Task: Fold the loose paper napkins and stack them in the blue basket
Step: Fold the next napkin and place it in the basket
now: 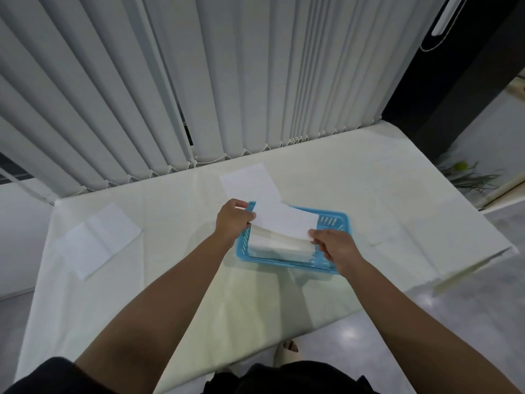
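Dim, cool indoor light, floor (352, 335) glare, soft shadows (wide-angle bending and blur at edges).

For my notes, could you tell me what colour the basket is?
The basket is light blue; the head view shows it.

White-clothed table (369, 194); grey vertical blinds (170, 81) behind; green plant (466, 174) far right; glossy floor (468, 308).

Both bare arms reached forward; the left hand (233, 220) and the right hand (332, 245) each pinched shut on one end of a napkin (285, 221).
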Tool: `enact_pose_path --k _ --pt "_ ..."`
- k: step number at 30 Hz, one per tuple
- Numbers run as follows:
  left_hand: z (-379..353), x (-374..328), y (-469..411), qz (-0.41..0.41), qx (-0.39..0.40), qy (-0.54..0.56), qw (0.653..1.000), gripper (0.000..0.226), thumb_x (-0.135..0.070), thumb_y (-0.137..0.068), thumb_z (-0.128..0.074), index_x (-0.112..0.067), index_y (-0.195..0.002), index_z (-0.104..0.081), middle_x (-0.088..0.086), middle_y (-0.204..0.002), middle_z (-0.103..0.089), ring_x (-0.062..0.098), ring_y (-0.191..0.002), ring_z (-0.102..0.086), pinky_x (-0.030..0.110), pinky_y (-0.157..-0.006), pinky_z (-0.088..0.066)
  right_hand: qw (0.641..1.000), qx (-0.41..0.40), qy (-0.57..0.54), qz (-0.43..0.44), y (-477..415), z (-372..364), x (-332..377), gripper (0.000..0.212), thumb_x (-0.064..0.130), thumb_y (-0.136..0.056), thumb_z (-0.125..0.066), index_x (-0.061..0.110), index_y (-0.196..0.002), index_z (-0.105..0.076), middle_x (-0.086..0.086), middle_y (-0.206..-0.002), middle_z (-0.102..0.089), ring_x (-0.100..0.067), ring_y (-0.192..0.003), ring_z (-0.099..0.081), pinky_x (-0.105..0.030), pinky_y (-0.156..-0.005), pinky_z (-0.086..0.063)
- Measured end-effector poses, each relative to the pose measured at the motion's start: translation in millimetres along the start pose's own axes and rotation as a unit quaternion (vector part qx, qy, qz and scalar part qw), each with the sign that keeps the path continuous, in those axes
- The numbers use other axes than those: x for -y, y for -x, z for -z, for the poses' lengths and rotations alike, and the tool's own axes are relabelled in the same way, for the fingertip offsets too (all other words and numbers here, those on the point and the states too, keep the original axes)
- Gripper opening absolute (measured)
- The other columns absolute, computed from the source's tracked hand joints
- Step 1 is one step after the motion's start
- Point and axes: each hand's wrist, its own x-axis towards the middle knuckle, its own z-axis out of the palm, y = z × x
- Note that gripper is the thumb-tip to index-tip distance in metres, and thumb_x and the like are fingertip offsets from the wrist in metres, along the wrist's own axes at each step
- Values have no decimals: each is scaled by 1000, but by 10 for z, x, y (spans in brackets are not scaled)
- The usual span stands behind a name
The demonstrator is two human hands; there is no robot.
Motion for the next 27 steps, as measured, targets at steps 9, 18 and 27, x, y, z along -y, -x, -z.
enact_pose_path --k 9,18,27 --pt "-12 289 184 13 -20 -38 999 31 -20 -76 -67 -22 -106 -58 5 -98 -67 19 -78 -65 38 -84 -56 999 -36 9 35 -42 50 -112 15 21 -83 -71 11 -72 -66 3 -70 -60 -12 -66 -52 -27 -72 -42" --pt "-74 372 230 -3 -43 -58 997 28 -20 -80 -65 -22 -106 -55 -1 -98 -69 17 -78 -63 23 -60 -45 996 -66 11 50 -93 -21 -182 12 20 -78 -75 10 -77 -70 -2 -79 -66 -15 -72 -56 -21 -62 -43" --pt "-76 402 247 -35 -34 -74 996 20 -16 -82 -60 -22 -100 -61 -1 -100 -70 17 -85 -64 19 -61 -43 996 -71 18 50 -81 -41 -253 16 21 -81 -73 16 -69 -64 5 -72 -62 -9 -66 -54 -20 -60 -42"
